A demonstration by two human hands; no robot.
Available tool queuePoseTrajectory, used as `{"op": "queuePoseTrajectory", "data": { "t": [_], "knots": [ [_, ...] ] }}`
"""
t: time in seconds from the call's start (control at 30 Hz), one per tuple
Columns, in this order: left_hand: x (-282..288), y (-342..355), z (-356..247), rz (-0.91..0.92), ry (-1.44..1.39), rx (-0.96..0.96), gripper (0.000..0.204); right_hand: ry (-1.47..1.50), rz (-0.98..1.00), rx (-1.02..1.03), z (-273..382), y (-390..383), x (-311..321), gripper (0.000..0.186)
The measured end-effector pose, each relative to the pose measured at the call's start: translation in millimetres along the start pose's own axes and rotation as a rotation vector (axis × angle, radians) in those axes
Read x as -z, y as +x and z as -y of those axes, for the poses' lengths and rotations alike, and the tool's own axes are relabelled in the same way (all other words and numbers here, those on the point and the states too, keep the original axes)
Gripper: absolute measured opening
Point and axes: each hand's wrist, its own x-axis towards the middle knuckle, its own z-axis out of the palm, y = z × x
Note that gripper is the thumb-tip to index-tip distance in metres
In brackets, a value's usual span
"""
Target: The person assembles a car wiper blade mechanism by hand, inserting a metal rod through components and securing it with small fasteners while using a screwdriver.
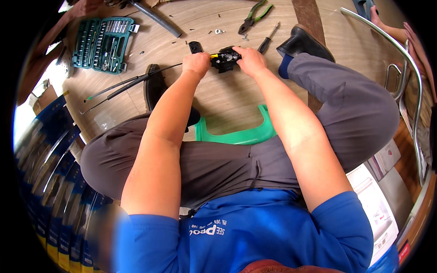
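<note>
A black mechanical assembly (224, 63) with silver parts lies on the floor ahead of me. My left hand (196, 64) is closed at its left side around a cable end beside a short yellow piece (213, 56); the exact grip is partly hidden. My right hand (250, 61) grips the assembly’s right side. A black cable (168, 67) runs leftward from my left hand, near black rods (123, 92). A black plate (195, 45) lies just above that hand. A screwdriver (264, 45) and green-handled pliers (256, 17) lie beyond my right hand.
Socket set (109, 45) at upper left; metal tube (159, 22) and small hardware nearby. Green plastic piece (227, 136) between my legs. Blue packages (50, 186) line the left; curved metal tubing (416, 100) and white box (371, 204) sit right. Other people’s hands (378, 22) show at the edges.
</note>
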Motion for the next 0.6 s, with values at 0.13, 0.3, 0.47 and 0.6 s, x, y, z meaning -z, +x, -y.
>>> {"op": "queuePoseTrajectory", "data": {
  "t": [0.13,0.3,0.47,0.6],
  "knots": [
    [5.3,2.9,-3.1,0.067,0.025,0.010,0.020,0.013,-0.017,0.016,-0.4,1.0,1.0,0.047],
    [7.4,4.8,1.2,0.028,0.056,0.041,0.023,0.021,0.002,0.012,2.4,0.5,2.8,0.046],
    [17.1,-5.5,18.6,-0.079,0.208,0.023,0.023,0.019,0.002,0.020,4.2,-5.0,6.2,0.050],
    [31.5,-25.4,28.3,-0.079,0.263,0.103,0.028,0.016,-0.012,-0.051,6.1,-9.5,8.1,0.057]
  ]
}}
